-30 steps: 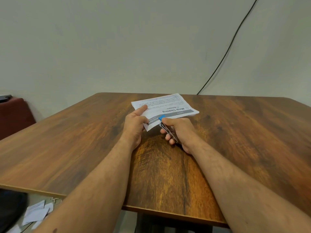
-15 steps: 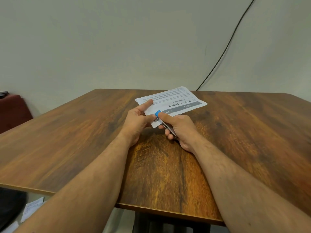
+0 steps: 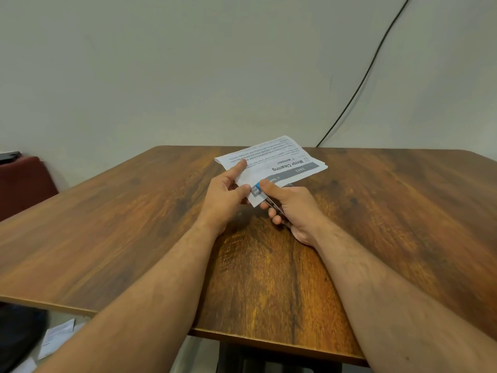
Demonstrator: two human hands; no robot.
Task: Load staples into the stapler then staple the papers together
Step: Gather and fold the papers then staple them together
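The printed white papers (image 3: pixel 271 164), headed "Mirror Cleaning", are lifted slightly above the wooden table (image 3: pixel 134 238) near its middle. My left hand (image 3: pixel 223 200) pinches their near left edge, index finger stretched along the sheet. My right hand (image 3: pixel 293 208) grips a small metal stapler (image 3: pixel 262 193) with a blue tip, its jaws over the papers' near corner. Most of the stapler is hidden inside my fist.
A black cable (image 3: pixel 363 76) runs down the pale wall to the table's far edge. A dark red chair (image 3: pixel 24 181) stands at the left. Loose papers (image 3: pixel 57 333) lie on the floor below the table's near left edge.
Both hands raised the papers and stapler a little off the table and shifted them away from me. My left index finger now stretches out along the sheet. The stapler stays on the corner.
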